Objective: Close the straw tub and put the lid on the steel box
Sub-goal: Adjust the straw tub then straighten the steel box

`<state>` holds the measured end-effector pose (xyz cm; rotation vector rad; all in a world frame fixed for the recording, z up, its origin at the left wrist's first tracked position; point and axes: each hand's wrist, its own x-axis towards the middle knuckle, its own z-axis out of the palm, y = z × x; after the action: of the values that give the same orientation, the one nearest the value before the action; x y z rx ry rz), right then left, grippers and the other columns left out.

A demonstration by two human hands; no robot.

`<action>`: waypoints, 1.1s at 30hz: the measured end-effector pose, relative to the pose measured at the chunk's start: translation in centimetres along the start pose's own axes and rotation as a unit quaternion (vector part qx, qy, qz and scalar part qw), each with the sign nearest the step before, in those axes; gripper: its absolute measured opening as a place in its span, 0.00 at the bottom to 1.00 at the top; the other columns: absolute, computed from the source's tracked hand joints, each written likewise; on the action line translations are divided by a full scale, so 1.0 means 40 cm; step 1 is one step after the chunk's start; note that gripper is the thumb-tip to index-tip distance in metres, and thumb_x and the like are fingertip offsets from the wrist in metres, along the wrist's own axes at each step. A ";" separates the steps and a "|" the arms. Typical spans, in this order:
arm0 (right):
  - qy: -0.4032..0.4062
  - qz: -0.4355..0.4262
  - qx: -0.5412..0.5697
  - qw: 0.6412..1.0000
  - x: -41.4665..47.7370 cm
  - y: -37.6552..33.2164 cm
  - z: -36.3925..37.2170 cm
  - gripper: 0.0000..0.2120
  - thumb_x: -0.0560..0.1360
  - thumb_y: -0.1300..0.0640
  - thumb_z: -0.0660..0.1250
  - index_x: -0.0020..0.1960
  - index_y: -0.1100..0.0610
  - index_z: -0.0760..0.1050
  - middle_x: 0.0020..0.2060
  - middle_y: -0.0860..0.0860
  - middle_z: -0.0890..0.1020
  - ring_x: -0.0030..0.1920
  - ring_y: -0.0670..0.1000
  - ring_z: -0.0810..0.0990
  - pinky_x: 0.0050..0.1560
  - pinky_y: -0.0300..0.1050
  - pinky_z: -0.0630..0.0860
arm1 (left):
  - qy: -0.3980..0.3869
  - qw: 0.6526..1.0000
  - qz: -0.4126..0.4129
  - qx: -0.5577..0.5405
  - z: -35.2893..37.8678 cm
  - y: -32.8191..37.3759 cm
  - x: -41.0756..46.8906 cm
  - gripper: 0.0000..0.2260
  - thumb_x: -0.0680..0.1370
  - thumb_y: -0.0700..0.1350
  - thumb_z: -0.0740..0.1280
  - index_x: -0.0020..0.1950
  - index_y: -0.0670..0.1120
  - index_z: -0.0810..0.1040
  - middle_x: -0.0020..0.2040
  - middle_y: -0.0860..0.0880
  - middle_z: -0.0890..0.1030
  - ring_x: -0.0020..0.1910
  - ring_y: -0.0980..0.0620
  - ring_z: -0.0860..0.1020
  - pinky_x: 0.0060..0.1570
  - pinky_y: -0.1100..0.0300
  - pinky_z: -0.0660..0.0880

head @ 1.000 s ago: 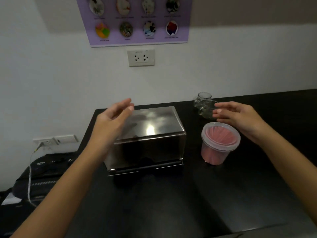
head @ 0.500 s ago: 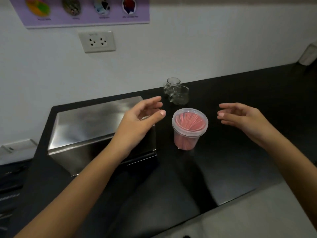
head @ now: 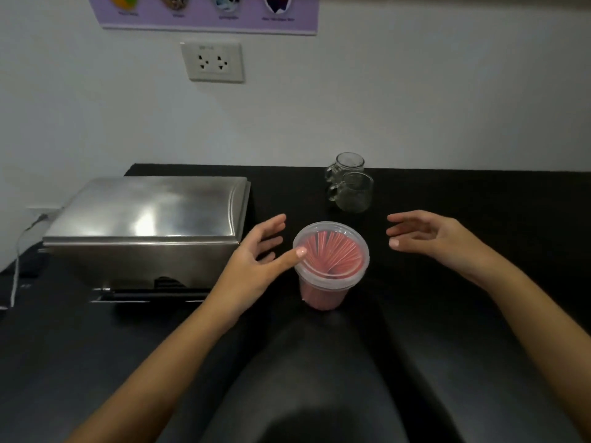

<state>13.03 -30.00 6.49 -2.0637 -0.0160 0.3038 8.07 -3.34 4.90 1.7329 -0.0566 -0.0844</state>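
A clear plastic straw tub (head: 331,266) full of pink straws stands on the black counter, with a clear lid resting on its rim. My left hand (head: 256,260) is open just left of it, the thumb tip touching the lid's left edge. My right hand (head: 428,238) hovers open to the tub's right, a short gap away, fingers pointing at it. The steel box (head: 150,225) sits at the left with its shiny lid lying flat on top.
Two clear glass mugs (head: 350,190) stand behind the tub near the wall. A wall socket (head: 212,61) and a purple poster (head: 211,12) hang above. A white cable (head: 16,266) runs down at the counter's left edge (head: 19,260).
My left hand left the steel box's lid and moved right to the tub's rim. My right hand drew back to the tub's right side. The view shifted right and closer.
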 end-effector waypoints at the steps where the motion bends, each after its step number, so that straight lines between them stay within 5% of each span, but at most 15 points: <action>1: -0.020 0.001 -0.008 1.000 0.015 0.006 -0.003 0.19 0.68 0.59 0.71 0.56 0.46 0.72 0.49 0.44 0.79 0.48 0.40 0.77 0.42 0.35 0.70 | 0.010 1.000 -0.013 -0.005 0.004 -0.009 -0.004 0.30 0.66 0.48 0.71 0.67 0.54 0.67 0.66 0.55 0.72 0.64 0.57 0.71 0.66 0.58 0.68; 3: -0.055 -0.001 -0.022 0.998 0.043 0.017 -0.003 0.20 0.68 0.59 0.72 0.57 0.47 0.72 0.48 0.44 0.79 0.47 0.39 0.77 0.40 0.34 0.69 | 0.010 0.999 -0.037 -0.010 0.003 -0.040 -0.013 0.31 0.68 0.45 0.72 0.68 0.54 0.65 0.67 0.54 0.71 0.65 0.55 0.71 0.67 0.56 0.68; 8: -0.120 -0.014 -0.039 0.992 0.078 0.046 0.024 0.24 0.67 0.60 0.72 0.61 0.49 0.71 0.50 0.44 0.78 0.48 0.40 0.78 0.41 0.33 0.73 | -0.045 0.994 -0.092 0.037 -0.003 -0.119 -0.014 0.50 0.49 0.67 0.76 0.68 0.58 0.63 0.64 0.59 0.71 0.63 0.59 0.71 0.64 0.61 0.68; 13: -0.149 0.017 -0.015 0.989 0.071 0.106 0.074 0.30 0.65 0.62 0.74 0.64 0.52 0.69 0.59 0.52 0.77 0.58 0.49 0.77 0.58 0.45 0.76 | -0.080 0.990 -0.093 0.063 0.009 -0.155 0.029 0.43 0.61 0.48 0.78 0.71 0.56 0.60 0.68 0.55 0.69 0.67 0.57 0.69 0.68 0.58 0.64; 16: -0.145 0.028 0.003 0.989 0.051 0.136 0.108 0.35 0.64 0.61 0.76 0.66 0.50 0.65 0.63 0.51 0.74 0.62 0.50 0.74 0.62 0.44 0.72 | -0.104 0.989 -0.077 0.078 0.025 -0.168 0.056 0.39 0.60 0.51 0.79 0.66 0.60 0.63 0.63 0.61 0.71 0.63 0.62 0.70 0.70 0.56 0.63; 19: -0.149 0.021 0.005 0.989 0.044 0.148 0.137 0.40 0.64 0.60 0.76 0.70 0.50 0.60 0.67 0.49 0.70 0.65 0.48 0.71 0.62 0.40 0.69 | -0.119 0.988 -0.067 0.073 0.046 -0.180 0.086 0.40 0.58 0.53 0.77 0.67 0.56 0.64 0.64 0.56 0.73 0.65 0.58 0.72 0.68 0.58 0.67; 24: -0.131 0.008 0.012 0.991 0.058 0.147 0.170 0.40 0.63 0.59 0.76 0.69 0.48 0.59 0.66 0.50 0.71 0.66 0.49 0.71 0.63 0.41 0.70 | -0.114 0.990 -0.036 0.072 0.056 -0.188 0.123 0.37 0.64 0.38 0.77 0.68 0.52 0.63 0.64 0.52 0.73 0.64 0.57 0.72 0.59 0.71 0.71; 33: -0.078 -0.016 0.027 0.997 0.120 0.150 0.183 0.41 0.63 0.60 0.76 0.70 0.50 0.60 0.66 0.51 0.72 0.66 0.50 0.71 0.65 0.47 0.70 | -0.056 0.997 -0.025 0.045 0.072 -0.194 0.179 0.31 0.65 0.38 0.76 0.62 0.53 0.67 0.62 0.52 0.72 0.60 0.58 0.72 0.52 0.72 0.72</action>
<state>15.39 -26.01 -3.04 -1.9811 -0.1336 0.4395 14.87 -5.53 -3.40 1.8180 -0.1010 -0.2185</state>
